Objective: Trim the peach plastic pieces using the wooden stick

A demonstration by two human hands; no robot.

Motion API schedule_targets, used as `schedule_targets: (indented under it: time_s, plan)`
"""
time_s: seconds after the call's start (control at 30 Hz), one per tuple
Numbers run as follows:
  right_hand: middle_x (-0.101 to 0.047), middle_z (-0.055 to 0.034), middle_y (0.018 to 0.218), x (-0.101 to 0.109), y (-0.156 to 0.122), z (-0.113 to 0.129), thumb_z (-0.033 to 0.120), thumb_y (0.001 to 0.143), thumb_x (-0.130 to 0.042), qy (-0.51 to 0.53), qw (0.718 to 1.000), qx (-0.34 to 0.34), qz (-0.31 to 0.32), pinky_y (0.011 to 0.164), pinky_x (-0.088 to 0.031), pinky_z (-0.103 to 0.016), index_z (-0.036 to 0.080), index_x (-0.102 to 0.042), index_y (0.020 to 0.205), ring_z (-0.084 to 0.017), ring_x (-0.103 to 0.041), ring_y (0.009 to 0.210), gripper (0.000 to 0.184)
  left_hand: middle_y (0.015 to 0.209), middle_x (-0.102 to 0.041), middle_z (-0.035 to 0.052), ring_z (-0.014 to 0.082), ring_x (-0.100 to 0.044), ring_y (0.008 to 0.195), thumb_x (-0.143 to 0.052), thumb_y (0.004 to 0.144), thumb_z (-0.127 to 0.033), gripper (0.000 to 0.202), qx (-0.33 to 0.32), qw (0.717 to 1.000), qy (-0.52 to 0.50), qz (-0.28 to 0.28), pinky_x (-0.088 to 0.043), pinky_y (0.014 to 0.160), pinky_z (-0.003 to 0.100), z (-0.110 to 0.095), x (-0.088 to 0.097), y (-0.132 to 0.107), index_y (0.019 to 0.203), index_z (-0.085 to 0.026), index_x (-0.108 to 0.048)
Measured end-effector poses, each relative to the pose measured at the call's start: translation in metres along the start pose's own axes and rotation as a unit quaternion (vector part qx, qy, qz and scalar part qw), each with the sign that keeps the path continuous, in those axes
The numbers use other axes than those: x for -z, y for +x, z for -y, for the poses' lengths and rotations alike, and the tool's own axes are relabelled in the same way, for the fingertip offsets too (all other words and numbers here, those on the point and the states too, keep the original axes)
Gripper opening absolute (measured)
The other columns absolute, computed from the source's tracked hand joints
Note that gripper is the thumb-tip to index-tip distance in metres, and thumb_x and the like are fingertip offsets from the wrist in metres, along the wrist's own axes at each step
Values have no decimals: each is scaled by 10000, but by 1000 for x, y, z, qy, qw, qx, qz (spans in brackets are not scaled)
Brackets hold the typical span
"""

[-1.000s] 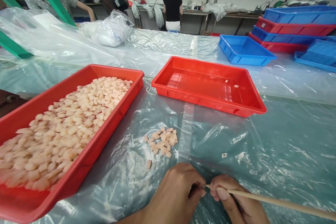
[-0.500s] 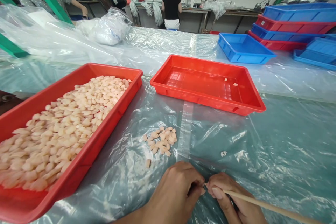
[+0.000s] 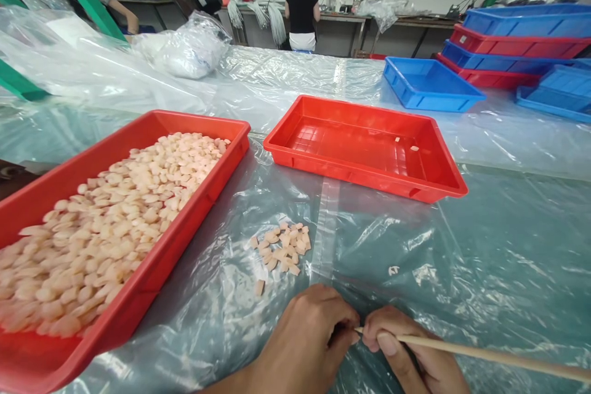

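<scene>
My right hand [image 3: 409,345] is closed around a thin wooden stick [image 3: 489,354], whose pointed tip reaches the fingertips of my left hand. My left hand [image 3: 309,338] is pinched at that tip; whatever small piece it may hold is hidden by the fingers. Just beyond my hands lies a loose pile of small beige pieces [image 3: 286,246] on the plastic-covered table. One single beige piece [image 3: 260,287] sits apart, close to my left hand. A tiny white scrap [image 3: 393,270] lies ahead of my right hand.
At left, a red tray [image 3: 184,258] holds a heap of pale, rounded pieces [image 3: 115,221]. Another red tray [image 3: 360,178] farther out contains two small bits. Blue and red trays [image 3: 517,43] are stacked at back right, beside a blue tray [image 3: 429,83]. Two people work in the background.
The stick's pointed tip now shows between my hands, and its shaft has swung slightly upward at the right. My left hand has barely moved. The person at far left has shifted an arm.
</scene>
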State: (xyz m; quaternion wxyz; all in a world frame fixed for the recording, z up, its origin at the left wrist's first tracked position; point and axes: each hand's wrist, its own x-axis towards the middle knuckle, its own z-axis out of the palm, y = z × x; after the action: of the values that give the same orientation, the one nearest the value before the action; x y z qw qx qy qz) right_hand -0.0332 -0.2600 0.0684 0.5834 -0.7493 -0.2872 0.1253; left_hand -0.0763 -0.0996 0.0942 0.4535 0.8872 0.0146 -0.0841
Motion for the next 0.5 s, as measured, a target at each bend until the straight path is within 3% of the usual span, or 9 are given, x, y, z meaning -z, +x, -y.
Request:
schedule_targets:
  time_s: [0.17,0.37,0.5]
  plan:
    - [-620,1,716,5,2,-2,220,891,-434,-24,998,39,46,632,-489,-203,248,-591,812,-135,-613,682,178,742,-639,3,129,-565,706,-566,780,-92,141,1,1000,4,5,-402,625,212,-1,1,0,776,-186,-671]
    - [-611,8,714,3,2,-2,189,878,-444,-21,998,45,35,603,-477,-199,260,-592,827,-127,-595,651,172,750,-647,14,140,-569,717,-564,781,-86,142,-5,1000,12,4,-410,630,222,0,-1,0,779,-176,-673]
    - [-615,-2,745,3,1,-4,145,859,-459,-42,995,60,67,625,-485,-213,259,-589,867,-135,-600,677,173,755,-645,16,151,-568,733,-554,788,-86,147,-7,1000,23,7,-415,646,237,1,-2,-1,791,-176,-671]
